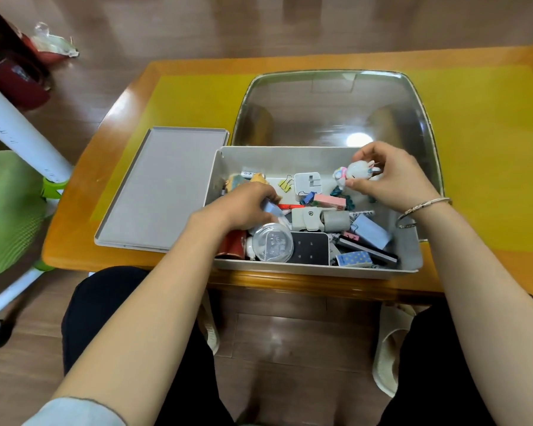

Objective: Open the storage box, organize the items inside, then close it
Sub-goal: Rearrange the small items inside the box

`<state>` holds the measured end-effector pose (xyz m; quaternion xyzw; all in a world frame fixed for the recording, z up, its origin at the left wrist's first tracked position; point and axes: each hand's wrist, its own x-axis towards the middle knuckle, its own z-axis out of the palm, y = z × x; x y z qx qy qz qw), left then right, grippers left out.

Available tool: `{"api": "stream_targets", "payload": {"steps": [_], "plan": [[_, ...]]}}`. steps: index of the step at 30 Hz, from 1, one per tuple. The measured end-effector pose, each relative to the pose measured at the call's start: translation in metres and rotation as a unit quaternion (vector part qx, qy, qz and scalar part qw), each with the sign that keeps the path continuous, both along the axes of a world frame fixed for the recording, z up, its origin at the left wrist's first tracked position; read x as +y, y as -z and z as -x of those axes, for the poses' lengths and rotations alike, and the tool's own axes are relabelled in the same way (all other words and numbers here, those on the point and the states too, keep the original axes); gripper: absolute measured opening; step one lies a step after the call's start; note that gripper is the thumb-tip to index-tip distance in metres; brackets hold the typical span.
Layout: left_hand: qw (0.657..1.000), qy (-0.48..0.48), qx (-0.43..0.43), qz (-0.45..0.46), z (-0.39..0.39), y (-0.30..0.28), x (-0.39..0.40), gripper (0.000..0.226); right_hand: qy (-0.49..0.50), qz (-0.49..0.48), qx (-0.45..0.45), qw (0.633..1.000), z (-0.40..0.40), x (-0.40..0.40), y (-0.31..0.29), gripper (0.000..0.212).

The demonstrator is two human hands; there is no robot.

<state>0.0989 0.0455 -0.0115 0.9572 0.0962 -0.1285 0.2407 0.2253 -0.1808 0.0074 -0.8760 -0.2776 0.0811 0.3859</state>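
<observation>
A white rabbit figurine (358,173) is pinched in the right grip (391,176) above the open storage box (290,155), right of centre; a light-blue block (270,208) is held by the left grip (243,207), centre frame.

left hand (243,207) curled, right hand (391,176) pinching — arms extended

One storage box (314,155) stands open on the bench (490,142), with one lid (160,186) beside it. Inside: one rabbit figure (359,173), one white charger (308,184), one clear round container (271,245), one pink eraser (330,202), perhaps four binder clips, and two hands.
</observation>
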Motion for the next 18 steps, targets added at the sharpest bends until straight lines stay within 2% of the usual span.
{"api": "stream_targets", "payload": {"steps": [4,8,12,16,18], "plan": [[0.990,-0.075,-0.118,-0.003,0.002,-0.002,0.011,0.033,0.005,-0.010,-0.001,1.000,-0.003,0.001,-0.002,0.031],[0.965,-0.136,-0.220,-0.029,-0.001,-0.006,0.019,0.042,-0.003,0.002,-0.011,1.000,-0.003,0.001,-0.004,0.031],[0.972,-0.099,-0.198,-0.074,-0.011,-0.003,0.018,0.047,-0.011,0.021,-0.014,1.000,-0.004,0.000,-0.004,0.030],[0.973,-0.091,-0.173,-0.123,-0.013,0.001,0.017,0.024,-0.028,0.045,-0.028,0.998,-0.004,0.000,-0.004,0.030],[0.974,-0.065,-0.166,-0.138,-0.014,-0.002,0.019,0.022,-0.032,0.052,-0.033,0.998,-0.005,0.000,-0.004,0.030]]}}
